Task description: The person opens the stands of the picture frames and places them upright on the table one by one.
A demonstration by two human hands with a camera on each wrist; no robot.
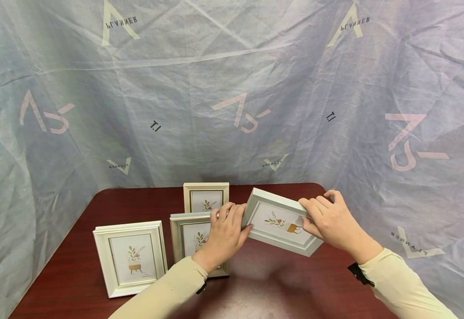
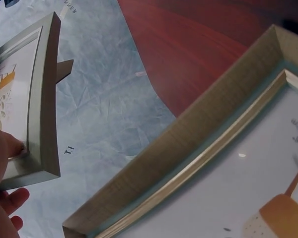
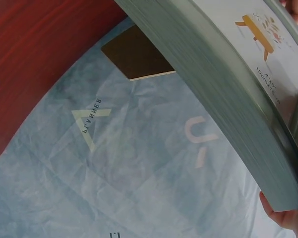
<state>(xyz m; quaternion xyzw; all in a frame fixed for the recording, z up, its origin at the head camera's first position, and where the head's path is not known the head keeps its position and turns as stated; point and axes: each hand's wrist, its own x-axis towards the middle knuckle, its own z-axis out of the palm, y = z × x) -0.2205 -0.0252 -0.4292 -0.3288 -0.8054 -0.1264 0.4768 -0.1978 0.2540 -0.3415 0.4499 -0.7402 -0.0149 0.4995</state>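
Both hands hold a pale green picture frame (image 1: 275, 237) in the air over the right half of the table, turned sideways and tilted. Its print shows a plant in a brown pot. My left hand (image 1: 224, 232) grips its left end, thumb on the front. At the right end my right hand (image 1: 329, 219) pinches it, thumb on the front face. In the right wrist view a dark brown stand flap (image 3: 139, 54) juts out behind it. A standing gold-edged picture frame (image 1: 177, 239) is partly hidden behind my left hand.
A white picture frame (image 1: 102, 261) stands at the left of the dark red table (image 1: 136, 204). Farther back is a cream picture frame (image 1: 186, 199), its lower part hidden. Grey printed cloth (image 1: 200, 110) hangs behind and along both sides of the table.
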